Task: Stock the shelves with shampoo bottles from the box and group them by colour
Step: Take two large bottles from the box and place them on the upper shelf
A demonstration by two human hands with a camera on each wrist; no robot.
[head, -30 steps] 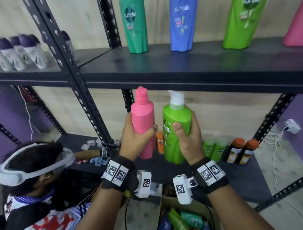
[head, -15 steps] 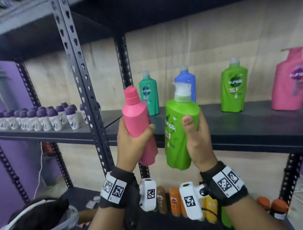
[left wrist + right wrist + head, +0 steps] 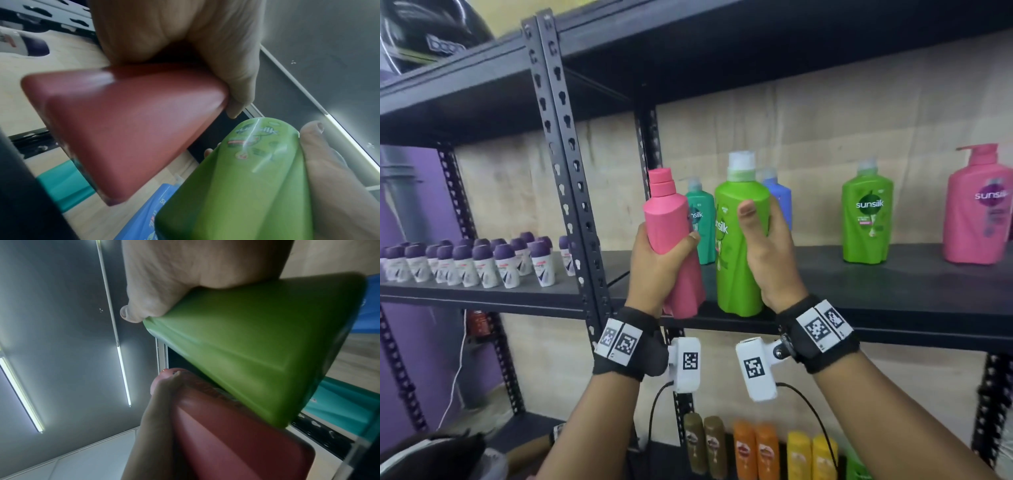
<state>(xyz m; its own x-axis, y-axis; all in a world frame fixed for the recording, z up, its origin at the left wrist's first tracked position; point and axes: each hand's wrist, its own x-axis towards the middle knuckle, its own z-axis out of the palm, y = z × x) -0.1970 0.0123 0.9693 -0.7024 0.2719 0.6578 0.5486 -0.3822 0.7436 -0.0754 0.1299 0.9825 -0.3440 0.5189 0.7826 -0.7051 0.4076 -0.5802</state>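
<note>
My left hand (image 3: 654, 260) grips a plain pink shampoo bottle (image 3: 671, 240), tilted slightly left, in front of the dark middle shelf (image 3: 893, 291). My right hand (image 3: 767, 253) grips a light green Sunsilk pump bottle (image 3: 736, 246) upright beside it, at the shelf's front edge. The wrist views show the pink bottle's base (image 3: 123, 129) and the green bottle's base (image 3: 257, 345) from below. On the shelf stand a teal bottle (image 3: 702, 222), a blue bottle (image 3: 779, 198) partly hidden, a green Sunsilk bottle (image 3: 868, 216) and a pink Sunsilk pump bottle (image 3: 979, 212).
A black slotted upright post (image 3: 571, 178) stands just left of my left hand. Several purple-capped roll-on bottles (image 3: 476, 263) fill the left shelf. Brown, orange and yellow bottles (image 3: 756, 448) line the lower shelf. Another person's head (image 3: 431, 455) shows at bottom left.
Both hands have carried the pink and green bottles up from below the middle shelf to its level. The view has tilted upward, so the shelf's bottles now stand behind the held ones.
</note>
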